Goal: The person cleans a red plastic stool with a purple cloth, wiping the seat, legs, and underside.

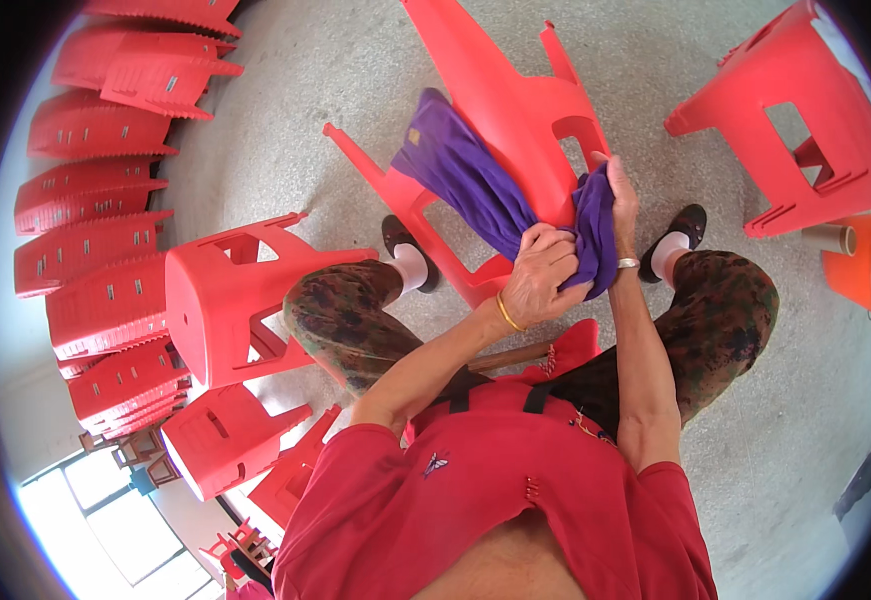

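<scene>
A red plastic stool [491,82] lies tipped over before me, its legs pointing up and left in the view. A purple cloth [473,169] hangs over one side of it and runs down to both hands. My left hand [542,271], with a yellow bangle at the wrist, is closed on the bunched cloth. My right hand [621,196], wearing a silver-coloured bracelet, presses another fold of the cloth against the stool near its cut-out; its fingertips reach the stool's edge. Part of the stool's seat is hidden behind the hands and cloth.
Stacks of red stools [109,307] line the left side. Single red stools stand close at left [240,300] and upper right [818,120]. An orange bucket [859,262] with a cardboard tube [829,238] beside it is at far right. My feet are on the speckled floor [750,405].
</scene>
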Demonstrator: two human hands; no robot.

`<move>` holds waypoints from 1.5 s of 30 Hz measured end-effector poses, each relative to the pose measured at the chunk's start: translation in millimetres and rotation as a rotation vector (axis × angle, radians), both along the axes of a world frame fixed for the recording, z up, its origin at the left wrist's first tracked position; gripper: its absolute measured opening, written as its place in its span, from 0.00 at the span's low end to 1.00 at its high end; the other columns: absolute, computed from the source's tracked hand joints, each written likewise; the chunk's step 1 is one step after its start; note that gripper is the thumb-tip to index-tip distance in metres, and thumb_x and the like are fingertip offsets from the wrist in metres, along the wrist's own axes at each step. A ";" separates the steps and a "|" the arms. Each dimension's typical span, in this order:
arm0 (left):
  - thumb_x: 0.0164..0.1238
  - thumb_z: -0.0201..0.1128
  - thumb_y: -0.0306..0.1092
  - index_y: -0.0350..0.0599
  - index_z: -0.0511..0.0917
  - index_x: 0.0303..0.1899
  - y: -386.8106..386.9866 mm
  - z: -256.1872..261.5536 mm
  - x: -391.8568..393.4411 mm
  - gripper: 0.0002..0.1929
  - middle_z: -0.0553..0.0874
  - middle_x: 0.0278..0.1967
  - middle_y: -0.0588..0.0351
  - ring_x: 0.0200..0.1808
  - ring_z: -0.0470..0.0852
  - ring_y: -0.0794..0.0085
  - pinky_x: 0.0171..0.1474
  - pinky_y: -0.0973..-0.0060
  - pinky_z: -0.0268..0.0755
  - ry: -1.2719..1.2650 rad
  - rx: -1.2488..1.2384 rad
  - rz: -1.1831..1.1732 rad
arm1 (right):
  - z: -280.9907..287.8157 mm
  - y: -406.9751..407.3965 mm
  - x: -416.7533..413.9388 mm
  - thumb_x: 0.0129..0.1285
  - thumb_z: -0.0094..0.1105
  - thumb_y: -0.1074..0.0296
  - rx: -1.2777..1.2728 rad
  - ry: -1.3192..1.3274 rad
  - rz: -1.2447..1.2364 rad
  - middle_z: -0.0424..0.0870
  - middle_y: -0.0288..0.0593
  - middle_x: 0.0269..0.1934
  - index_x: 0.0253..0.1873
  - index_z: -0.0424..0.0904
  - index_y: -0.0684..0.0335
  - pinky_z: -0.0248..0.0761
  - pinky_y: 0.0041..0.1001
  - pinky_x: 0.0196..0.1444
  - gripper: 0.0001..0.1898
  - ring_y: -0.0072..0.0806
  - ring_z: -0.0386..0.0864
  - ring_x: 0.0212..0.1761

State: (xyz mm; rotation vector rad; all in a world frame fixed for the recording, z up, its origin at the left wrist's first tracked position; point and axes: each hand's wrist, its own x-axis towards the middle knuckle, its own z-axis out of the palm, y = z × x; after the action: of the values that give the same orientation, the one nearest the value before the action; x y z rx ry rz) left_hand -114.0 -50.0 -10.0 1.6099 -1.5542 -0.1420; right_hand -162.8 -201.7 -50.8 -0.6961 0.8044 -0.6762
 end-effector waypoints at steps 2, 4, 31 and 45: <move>0.48 0.75 0.37 0.39 0.78 0.28 5.9 0.4 -4.9 0.14 0.83 0.38 0.48 0.53 0.81 0.52 0.61 0.51 0.65 0.011 -0.003 -0.012 | -2.1 -3.1 -3.6 0.74 0.59 0.54 0.027 -0.053 -0.011 0.79 0.32 0.35 0.58 0.80 0.69 0.72 0.21 0.34 0.21 0.18 0.75 0.30; 0.49 0.75 0.38 0.38 0.78 0.28 10.1 4.3 -5.6 0.15 0.83 0.39 0.47 0.55 0.80 0.51 0.63 0.49 0.65 -0.034 0.055 -0.030 | -6.5 -7.9 -5.1 0.70 0.65 0.61 0.003 -0.044 0.055 0.81 0.33 0.38 0.59 0.79 0.68 0.75 0.21 0.34 0.19 0.18 0.78 0.31; 0.48 0.72 0.32 0.42 0.78 0.47 23.7 -42.3 1.0 0.22 0.79 0.59 0.54 0.57 0.77 0.58 0.59 0.61 0.70 -0.305 0.294 -0.202 | -58.4 -83.5 -61.8 0.75 0.52 0.41 -0.046 0.199 -0.281 0.80 0.61 0.59 0.70 0.64 0.75 0.74 0.36 0.60 0.38 0.43 0.84 0.54; 0.54 0.65 0.26 0.38 0.78 0.46 67.0 -28.0 58.2 0.15 0.81 0.43 0.51 0.47 0.80 0.58 0.52 0.66 0.72 -0.353 0.475 -0.308 | -41.6 -58.3 -93.7 0.75 0.56 0.61 -0.071 0.272 -0.430 0.83 0.57 0.53 0.63 0.70 0.70 0.79 0.36 0.51 0.20 0.41 0.85 0.48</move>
State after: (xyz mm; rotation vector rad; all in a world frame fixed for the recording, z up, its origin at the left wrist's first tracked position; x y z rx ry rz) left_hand -55.8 17.0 -37.9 1.8104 -2.1614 -0.4410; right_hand -256.4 -259.9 -92.4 -0.6937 1.2039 -1.0151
